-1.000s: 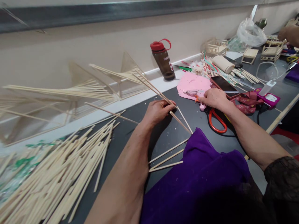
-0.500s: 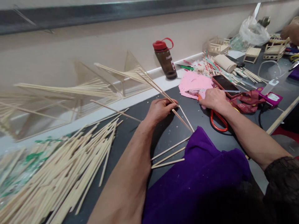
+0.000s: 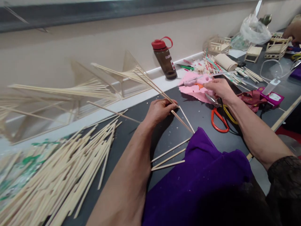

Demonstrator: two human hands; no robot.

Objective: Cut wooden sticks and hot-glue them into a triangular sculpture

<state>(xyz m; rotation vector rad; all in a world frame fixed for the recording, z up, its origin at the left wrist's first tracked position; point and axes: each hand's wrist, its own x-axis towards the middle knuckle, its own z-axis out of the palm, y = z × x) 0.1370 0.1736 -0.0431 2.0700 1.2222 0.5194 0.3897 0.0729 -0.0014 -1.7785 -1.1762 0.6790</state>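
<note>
My left hand [image 3: 162, 110] is closed, its thumb and fingers pinching thin wooden sticks [image 3: 156, 88] where several of them meet. The joined sticks slant up to the left and down to the right, and their lower ends pass behind purple cloth [image 3: 197, 172]. Over a pink sheet [image 3: 196, 94], my right hand [image 3: 218, 89] is wrapped around a pale hot glue gun [image 3: 190, 82] with an orange trigger. Its nozzle points left, and a glue stick runs out behind it. Just below that hand lie scissors [image 3: 219, 120] with red and yellow handles.
Loose sticks [image 3: 77, 175] are heaped at the left, beside twisted stick frames [image 3: 68, 89] along the wall. A red-lidded bottle [image 3: 164, 58] stands at the back. Rightward are a purple power socket [image 3: 270, 95], small stick-built furniture [image 3: 277, 48], a plastic bag [image 3: 255, 29] and another person's hand [image 3: 293, 33].
My right hand has lifted the glue gun slightly off the pink sheet, uncovering the scissors' blades. My left hand keeps its pinch on the sticks. The view has shifted slightly.
</note>
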